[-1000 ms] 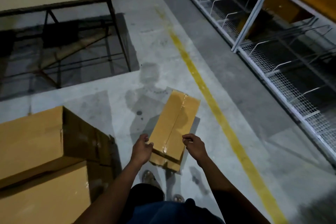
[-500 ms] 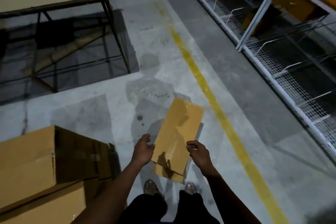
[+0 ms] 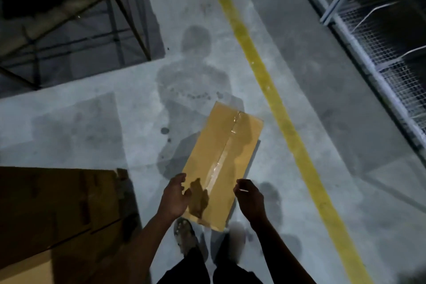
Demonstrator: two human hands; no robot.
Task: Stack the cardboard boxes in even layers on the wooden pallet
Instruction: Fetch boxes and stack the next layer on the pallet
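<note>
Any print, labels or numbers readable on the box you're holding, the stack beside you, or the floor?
None readable.
Held cardboard box: plain, clear tape only.
Stacked boxes: in shadow, no print visible.
Floor: only a plain yellow line.

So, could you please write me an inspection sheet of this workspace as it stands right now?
Surface: grey concrete floor with dark stains and a yellow painted line.
Job's things: flat taped brown cardboard box in front of the person, level; large stacked brown cardboard boxes at lower left. No wooden pallet seen.
Clutter: nothing seen.
Hands: left hand at the small box's left edge, right hand at its right edge, fingers curled; real grip cannot be told.
Cables: nothing seen.
Surroundings: dark metal-framed table upper left; white wire-mesh shelving on the right; the person's feet below the box.
</note>
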